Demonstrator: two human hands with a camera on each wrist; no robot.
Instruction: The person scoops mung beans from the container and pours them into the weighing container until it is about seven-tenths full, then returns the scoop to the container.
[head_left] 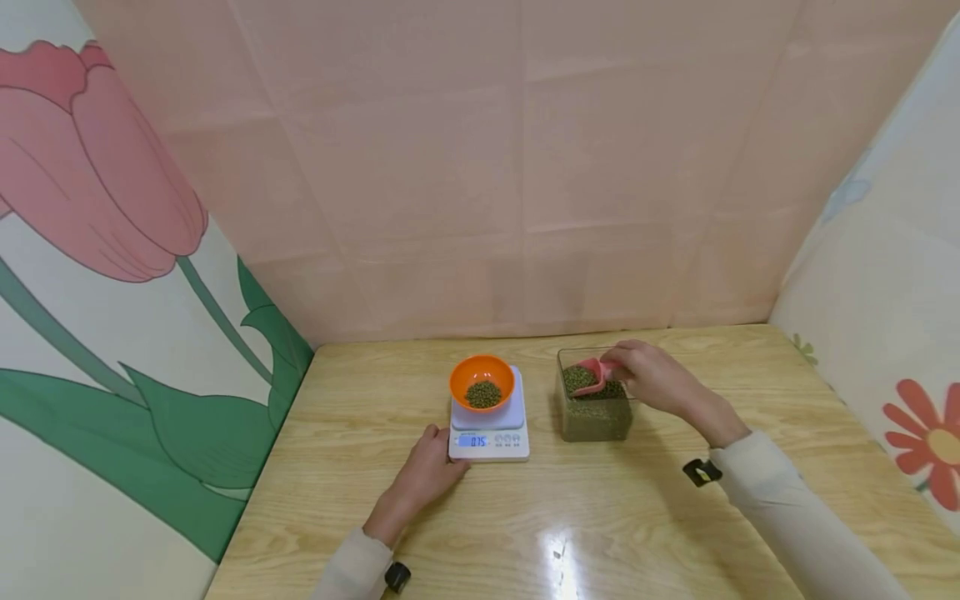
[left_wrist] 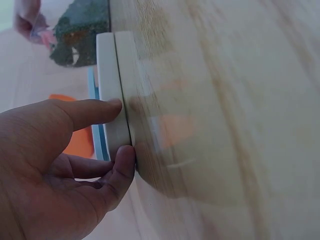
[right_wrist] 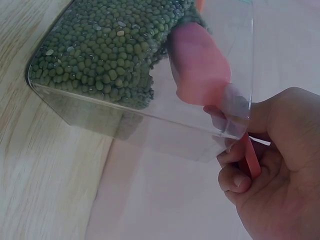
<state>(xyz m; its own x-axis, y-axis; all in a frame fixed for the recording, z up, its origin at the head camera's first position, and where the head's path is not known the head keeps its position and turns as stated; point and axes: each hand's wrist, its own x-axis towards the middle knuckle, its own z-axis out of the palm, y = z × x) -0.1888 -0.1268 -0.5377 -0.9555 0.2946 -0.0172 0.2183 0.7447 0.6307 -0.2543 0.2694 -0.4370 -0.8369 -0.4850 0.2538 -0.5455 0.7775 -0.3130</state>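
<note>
My right hand [head_left: 660, 379] grips the handle of a pink scoop [right_wrist: 202, 65], whose bowl is inside a clear square container [head_left: 596, 429] of green mung beans [right_wrist: 110, 55]. In the right wrist view the scoop meets the beans at its tip. A white digital kitchen scale [head_left: 513, 452] lies left of the container, its display lit and appearing to read 0.75. On its platform sits an orange bowl [head_left: 472, 367] with a small heap of mung beans [head_left: 483, 394]. With thumb and fingers, my left hand [head_left: 427, 471] holds the scale's front left corner, seen close in the left wrist view.
The wooden table [head_left: 360, 392] carries the scale and the container. A pink covering [head_left: 487, 208] hangs behind it. Walls stand at both sides, with a painted tulip [head_left: 112, 167] on the left and a red flower [head_left: 933, 442] on the right.
</note>
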